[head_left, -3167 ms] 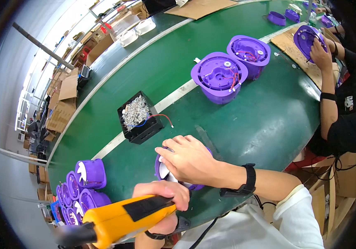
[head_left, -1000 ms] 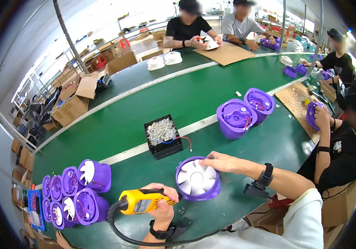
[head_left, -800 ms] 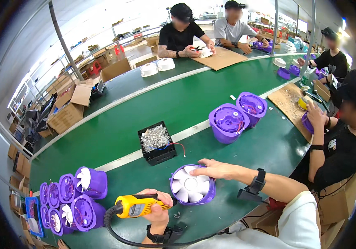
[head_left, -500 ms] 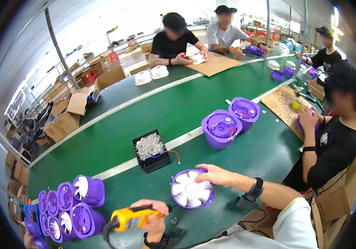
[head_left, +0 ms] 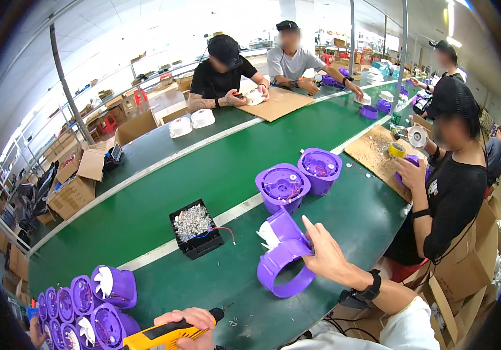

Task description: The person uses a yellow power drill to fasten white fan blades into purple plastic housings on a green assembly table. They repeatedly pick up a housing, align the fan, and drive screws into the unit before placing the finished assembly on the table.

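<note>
My left hand is closed round a yellow and black electric screwdriver at the lower edge, its bit pointing right. My right hand grips a purple fan housing by its right side, index finger stretched out. The housing is tipped up on the green table, its round ring facing me. White fan blades show at its left; the rest of the fan is hidden. Just beyond stand two purple housings with red wires inside. A black bin of small metal screws sits to the left.
Several purple housings, some with white fans, stand in rows at the lower left. A co-worker at the right works over a brown board with yellow tape. Across the green belt, people handle white parts.
My right hand has tipped up the fan housing that lay fan side up, and shifted it. The screwdriver in my left hand has moved down and left. The whole view has turned slightly right.
</note>
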The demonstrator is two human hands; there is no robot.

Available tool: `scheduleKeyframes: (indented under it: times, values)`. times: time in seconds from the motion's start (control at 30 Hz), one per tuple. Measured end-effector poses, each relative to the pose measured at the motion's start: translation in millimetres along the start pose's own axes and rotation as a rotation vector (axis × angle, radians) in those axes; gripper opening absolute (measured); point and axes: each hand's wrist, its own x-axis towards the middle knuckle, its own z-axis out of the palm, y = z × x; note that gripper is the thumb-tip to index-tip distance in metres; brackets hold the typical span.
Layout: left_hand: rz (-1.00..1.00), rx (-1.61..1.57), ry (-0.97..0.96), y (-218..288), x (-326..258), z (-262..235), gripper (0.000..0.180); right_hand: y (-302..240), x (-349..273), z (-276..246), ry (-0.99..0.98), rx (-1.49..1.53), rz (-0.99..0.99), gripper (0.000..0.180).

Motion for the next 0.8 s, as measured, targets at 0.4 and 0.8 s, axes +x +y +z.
scheduleKeyframes:
  times: [0.4, 0.8]
  values:
    - [-0.014, 0.016, 0.058, -4.1, -0.9, -12.2, 0.051, -7.1, 0.2, -21.6, -0.055, -0.140, -0.178, 0.050]
    - [-0.025, 0.012, 0.060, -2.2, -3.4, -17.7, 0.051, 26.3, 22.1, -83.8, -0.337, 0.313, -0.072, 0.053]
